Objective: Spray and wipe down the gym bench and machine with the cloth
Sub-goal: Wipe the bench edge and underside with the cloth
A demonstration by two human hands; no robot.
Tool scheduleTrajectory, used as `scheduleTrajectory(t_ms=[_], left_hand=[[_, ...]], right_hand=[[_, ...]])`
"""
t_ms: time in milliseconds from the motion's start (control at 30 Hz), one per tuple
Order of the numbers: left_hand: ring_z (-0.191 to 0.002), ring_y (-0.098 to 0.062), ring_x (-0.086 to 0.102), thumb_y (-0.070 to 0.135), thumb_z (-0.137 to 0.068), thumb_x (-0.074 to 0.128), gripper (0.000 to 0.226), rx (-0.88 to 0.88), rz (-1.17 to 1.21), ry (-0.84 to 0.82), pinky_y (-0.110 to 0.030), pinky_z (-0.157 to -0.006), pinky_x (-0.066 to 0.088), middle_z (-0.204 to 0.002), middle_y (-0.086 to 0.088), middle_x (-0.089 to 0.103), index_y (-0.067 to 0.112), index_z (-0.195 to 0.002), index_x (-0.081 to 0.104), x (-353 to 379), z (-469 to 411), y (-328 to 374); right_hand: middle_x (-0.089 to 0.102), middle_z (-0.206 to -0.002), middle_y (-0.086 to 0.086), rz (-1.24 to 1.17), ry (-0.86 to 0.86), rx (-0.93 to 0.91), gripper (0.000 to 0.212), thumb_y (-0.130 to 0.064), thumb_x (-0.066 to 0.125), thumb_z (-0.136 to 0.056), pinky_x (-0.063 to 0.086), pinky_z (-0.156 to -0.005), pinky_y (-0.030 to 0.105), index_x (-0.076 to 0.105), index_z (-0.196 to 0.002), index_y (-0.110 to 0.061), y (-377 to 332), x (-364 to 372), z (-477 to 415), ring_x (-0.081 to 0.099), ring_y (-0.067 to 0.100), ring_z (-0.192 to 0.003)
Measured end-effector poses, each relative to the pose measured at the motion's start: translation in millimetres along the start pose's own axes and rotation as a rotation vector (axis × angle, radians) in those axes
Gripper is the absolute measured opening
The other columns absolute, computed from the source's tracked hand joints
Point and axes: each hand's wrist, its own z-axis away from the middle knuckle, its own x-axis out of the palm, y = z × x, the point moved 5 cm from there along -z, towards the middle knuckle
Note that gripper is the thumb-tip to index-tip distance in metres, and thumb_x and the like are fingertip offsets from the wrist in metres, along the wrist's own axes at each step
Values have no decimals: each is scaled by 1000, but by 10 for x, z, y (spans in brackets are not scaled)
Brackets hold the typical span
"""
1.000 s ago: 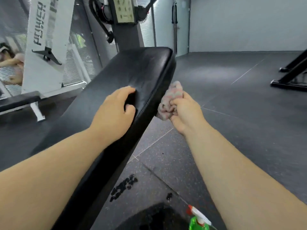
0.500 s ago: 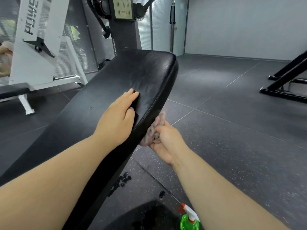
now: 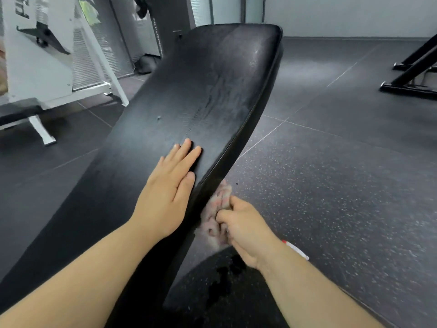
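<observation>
Cloth (image 3: pixel 218 205): pinkish, bunched. It is clenched in the curled fingers and thumb of the right hand (image 3: pixel 246 233) and pressed against the side edge of the bench (image 3: pixel 212 91), just under the pad's seam.

Right hand: back turned up, forearm entering from the lower right.

Left hand (image 3: pixel 170 188): laid flat on the bench top, just left of the grip and slightly beyond it. Fingers are held straight and close together, and nothing is grasped. The thumb is set along the pad's edge, above the cloth.

Bench: black, padded, tilted, rising away from the grip to a rounded far end. Faint streaks are seen on the top beyond the left fingertips.

Spray bottle (image 3: pixel 296 250): only a white and red part is seen, just behind the right wrist. The rest is hidden by the arm.

Floor (image 3: pixel 343 185): dark, speckled, tiled. A darker patch (image 3: pixel 227 280) is seen below the grip.

White frame (image 3: pixel 35 67): well apart, far left of the grip.

Dark column (image 3: pixel 170 15): behind the bench's far end.

Black frame (image 3: pixel 413 74): well apart, far right.
</observation>
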Motion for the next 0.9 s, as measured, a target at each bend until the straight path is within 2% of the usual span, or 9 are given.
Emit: scheduleTrajectory(t_ms=[100, 200, 267, 367, 467, 567, 700, 800, 900], left_hand=[[-148, 3, 5, 31, -99, 27, 48, 13, 41, 8, -9, -115, -3, -156, 22, 13, 40, -146, 21, -7, 0, -6], [-144, 13, 4, 28, -98, 29, 50, 15, 79, 22, -7, -114, -3, -154, 24, 14, 38, -146, 26, -19, 22, -11], [-141, 16, 5, 26, -96, 31, 50, 10, 118, 49, -6, -114, -1, -152, 26, 17, 37, -145, 31, -20, 35, 0], [-140, 18, 9, 23, -95, 33, 49, -8, 163, 96, -5, -113, 1, -148, 31, 20, 40, -141, 34, -28, 47, -13], [-138, 21, 12, 20, -94, 33, 49, -22, 178, 123, -5, -113, 3, -145, 35, 23, 43, -138, 37, -19, 46, -19], [-135, 23, 15, 20, -94, 32, 48, -47, 206, 139, -5, -113, 4, -142, 36, 27, 43, -135, 40, -16, 57, -14], [-130, 28, 15, 9, -102, 38, 47, -81, 236, 118, -4, -112, 2, -142, 34, 30, 46, -131, 42, -38, 75, 46], [-131, 28, 14, 3, -103, 37, 55, -165, 262, 108, -5, -114, 1, -147, 28, 30, 52, -126, 42, -62, 303, 19], [-136, 23, 11, 6, -104, 36, 56, -251, 219, 136, -5, -114, -1, -148, 33, 25, 56, -128, 38, -55, 624, -89]], right_hand=[[70, -91, -5, -103, 105, -89, 55, 10, 49, -88, 48, -54, 15, 58, -125, -29, -144, -185, 130, 60, 0, -63], [65, -118, -11, -82, 439, -391, 65, -1, 62, -89, 56, -80, 26, 46, -139, -40, -506, -458, 194, 68, 2, -96], [62, -121, -14, 54, 553, -592, 58, -9, 65, -90, 54, -87, 27, 51, -131, -46, -748, -458, 168, 63, 1, -106], [58, -111, -24, 172, 536, -747, 46, -9, 67, -87, 47, -91, 15, 60, -95, -53, -830, -193, 108, 57, -12, -101], [59, -108, -17, 294, 618, -839, 35, 0, 68, -81, 45, -94, 20, 67, -92, -34, -651, -12, 144, 57, 0, -108], [62, -117, -2, 384, 561, -882, 29, 2, 70, -77, 42, -100, 18, 73, -99, -15, -342, 77, 198, 56, 9, -117], [60, -115, -6, 496, 308, -847, 31, -9, 73, -75, 37, -98, 8, 74, -104, -20, 59, 327, 418, 55, 1, -111], [61, -106, -10, 300, 390, -757, 30, -16, 74, -79, 47, -90, 20, 67, -103, -32, -76, 29, 394, 59, 4, -97], [58, -115, -14, 159, 464, -736, 40, -14, 71, -85, 40, -94, 11, 57, -114, -37, -381, -188, 228, 55, -4, -104]])
